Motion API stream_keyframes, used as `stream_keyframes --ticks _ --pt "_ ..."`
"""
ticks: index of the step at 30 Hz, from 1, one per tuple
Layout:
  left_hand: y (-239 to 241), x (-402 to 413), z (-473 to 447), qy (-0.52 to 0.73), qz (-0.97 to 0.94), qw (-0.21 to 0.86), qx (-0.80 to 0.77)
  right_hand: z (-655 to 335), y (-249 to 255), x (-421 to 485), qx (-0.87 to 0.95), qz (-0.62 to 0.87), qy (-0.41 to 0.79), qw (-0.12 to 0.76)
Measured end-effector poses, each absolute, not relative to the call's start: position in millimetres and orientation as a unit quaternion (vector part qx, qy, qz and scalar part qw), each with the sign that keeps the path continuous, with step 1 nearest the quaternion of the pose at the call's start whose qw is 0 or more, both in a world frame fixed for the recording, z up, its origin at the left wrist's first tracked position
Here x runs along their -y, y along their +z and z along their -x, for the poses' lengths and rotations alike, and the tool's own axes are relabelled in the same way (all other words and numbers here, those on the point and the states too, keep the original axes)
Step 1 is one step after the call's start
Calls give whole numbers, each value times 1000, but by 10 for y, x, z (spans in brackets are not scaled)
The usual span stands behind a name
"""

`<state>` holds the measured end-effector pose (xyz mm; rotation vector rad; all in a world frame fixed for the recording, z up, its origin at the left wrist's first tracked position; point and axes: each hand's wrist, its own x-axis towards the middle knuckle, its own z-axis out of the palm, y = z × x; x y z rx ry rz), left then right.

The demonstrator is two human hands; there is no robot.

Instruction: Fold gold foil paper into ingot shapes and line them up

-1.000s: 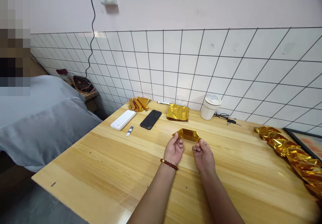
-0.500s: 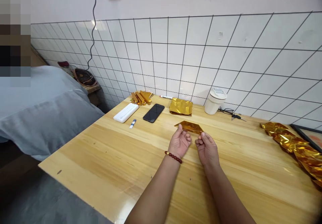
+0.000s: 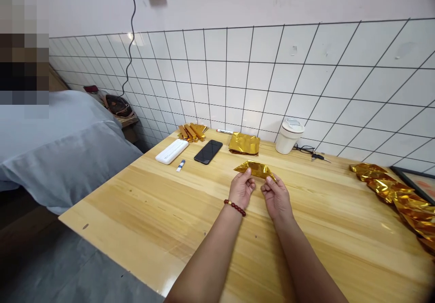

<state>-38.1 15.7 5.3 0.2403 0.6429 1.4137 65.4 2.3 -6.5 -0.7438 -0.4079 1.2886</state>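
A folded piece of gold foil paper (image 3: pixel 257 169), long with pointed ends, is held above the table between both hands. My left hand (image 3: pixel 241 188), with a dark red bead bracelet (image 3: pixel 235 207) at its wrist, pinches it left of its middle, thumb on top. My right hand (image 3: pixel 277 196) pinches its right end between thumb and fingers. Just beyond lies a flat stack of gold foil sheets (image 3: pixel 244 143). At the far left corner is a pile of narrow folded gold strips (image 3: pixel 192 132). Several shaped gold foil pieces (image 3: pixel 384 187) sit overlapping in a row at the right.
On the wooden table (image 3: pixel 142 217) lie a black phone (image 3: pixel 208 152), a white power bank (image 3: pixel 171 151), a small glue stick (image 3: pixel 181 165) and a marker (image 3: pixel 224 131). A white lidded cup (image 3: pixel 289 136), glasses (image 3: pixel 305 149) and a key (image 3: pixel 319 157) are near the tiled wall.
The foil piece has tilted slightly, and its face catches more light. Both hands have shifted a little, with their grips kept. The camera view has moved slightly.
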Motion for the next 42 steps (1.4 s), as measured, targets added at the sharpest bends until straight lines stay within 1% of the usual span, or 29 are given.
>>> stream_keyframes --ticks 5,9,13,20,24,28,37,42 --pt "59 -140 367 630 -128 709 -290 -642 -84 -28 181 342 578 718" --pt "67 -143 361 628 -101 715 -292 -660 -111 -43 156 336 569 734" --pt "86 -157 370 637 -74 710 -291 -666 -104 -37 146 332 573 735" --pt "94 -164 387 623 -58 731 -271 -663 -81 -37 137 331 583 729" --pt "84 -148 379 608 -104 748 -244 -677 -87 -54 152 317 581 734" --pt "78 -122 349 590 -149 747 -268 -674 -92 -53 169 310 586 730" --pt "106 -120 355 613 -106 731 -280 -647 -125 -68 179 337 584 717" --pt "69 -150 372 634 -83 720 -270 -703 -98 -47 178 302 609 712"
